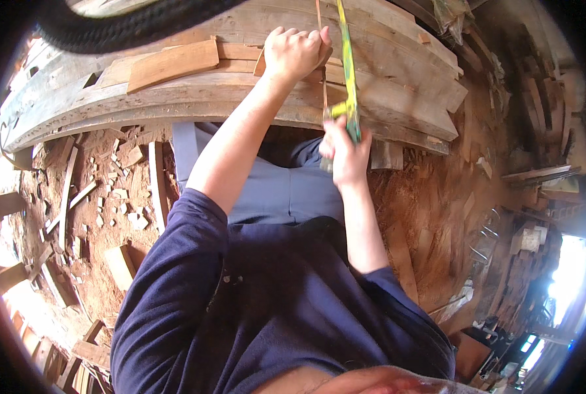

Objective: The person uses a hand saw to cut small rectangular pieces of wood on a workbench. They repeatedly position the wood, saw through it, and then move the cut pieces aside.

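Black braided cable looms up top, hiding part of the broad grey-brown wooden planks' far side. Left hand closed near their front edge, apparently steadying narrow brown wooden strip; right hand grips yellow-green slim-framed saw, spanning that edge; loose tan board lies left.

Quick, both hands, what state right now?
Left hand: curled, over the planks; can't tell if it grips anything.
Right hand: closed, holding a saw.
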`<state>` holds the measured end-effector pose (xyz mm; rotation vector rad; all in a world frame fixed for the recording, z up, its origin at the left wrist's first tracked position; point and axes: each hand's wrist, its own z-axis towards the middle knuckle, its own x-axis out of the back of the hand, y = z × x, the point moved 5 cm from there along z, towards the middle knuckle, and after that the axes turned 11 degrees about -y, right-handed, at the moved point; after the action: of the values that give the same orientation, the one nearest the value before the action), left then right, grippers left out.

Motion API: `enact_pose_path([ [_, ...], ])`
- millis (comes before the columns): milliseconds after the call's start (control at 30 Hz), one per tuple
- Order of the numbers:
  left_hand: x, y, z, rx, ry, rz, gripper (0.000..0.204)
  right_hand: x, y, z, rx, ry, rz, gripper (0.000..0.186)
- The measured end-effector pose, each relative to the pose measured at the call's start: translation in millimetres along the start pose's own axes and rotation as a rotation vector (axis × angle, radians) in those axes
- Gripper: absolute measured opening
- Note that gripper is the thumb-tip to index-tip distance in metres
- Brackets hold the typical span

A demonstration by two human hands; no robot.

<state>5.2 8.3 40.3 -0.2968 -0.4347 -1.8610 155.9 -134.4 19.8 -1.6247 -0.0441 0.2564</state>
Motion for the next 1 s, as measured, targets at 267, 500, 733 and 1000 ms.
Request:
enact_pose_path([
  [267,-7,-6,3,0.001,-0.147,-0.051,0.05,-6,18,31,-0.032,0.06,0.135,0.02],
  [500,-16,-8,8,0.046,-0.234,0.018,0.055,-13,16,-2,0.011,0.043,-0.056,0.027],
  [733,-13,-7,4,0.04,-0.179,-0.009,0.054,8,17,-24,0.062,-0.039,0.086,0.028],
  [1000,-12,-6,5,0.02,-0.148,0.02,0.054,-10,12,42,0.053,0.065,0.203,0.022],
])
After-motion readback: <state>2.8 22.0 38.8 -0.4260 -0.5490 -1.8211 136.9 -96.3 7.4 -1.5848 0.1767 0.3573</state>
